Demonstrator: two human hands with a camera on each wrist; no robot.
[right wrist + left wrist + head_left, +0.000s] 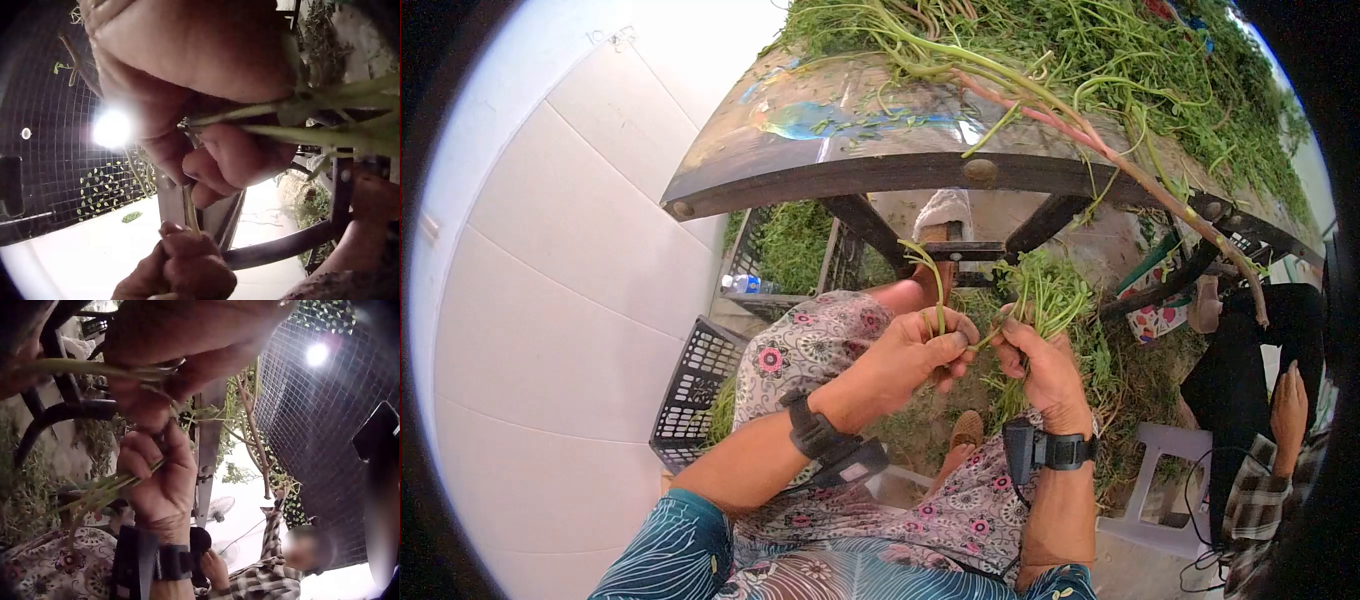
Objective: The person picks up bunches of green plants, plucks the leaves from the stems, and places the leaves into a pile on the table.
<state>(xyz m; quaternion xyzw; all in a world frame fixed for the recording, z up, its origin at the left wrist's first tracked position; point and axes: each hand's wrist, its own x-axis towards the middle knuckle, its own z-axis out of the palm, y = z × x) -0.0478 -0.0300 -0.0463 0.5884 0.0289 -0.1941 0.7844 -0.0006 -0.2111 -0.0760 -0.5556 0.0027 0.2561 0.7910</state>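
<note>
My left hand (890, 365) pinches a few thin green stems (940, 285) between thumb and fingers, their tips curving up. Close beside it, my right hand (1050, 375) grips a small bunch of leafy greens (1055, 300), leaves pointing up and away. The fingertips of both hands nearly meet over my lap. In the right wrist view a short stem (192, 209) spans from the right fingertips to the left hand (200, 265). Cut-looking stems (103, 490) stick out of the right fist in the left wrist view. The palms are partly hidden.
A table (850, 140) ahead bears a big heap of greens (1040, 35); a long thick stalk (1150, 180) hangs over its edge. Black crates (695, 385) with greens and a bottle (745, 284) stand left. A pale plastic stool (1155, 470) and another person (1250, 400) are right.
</note>
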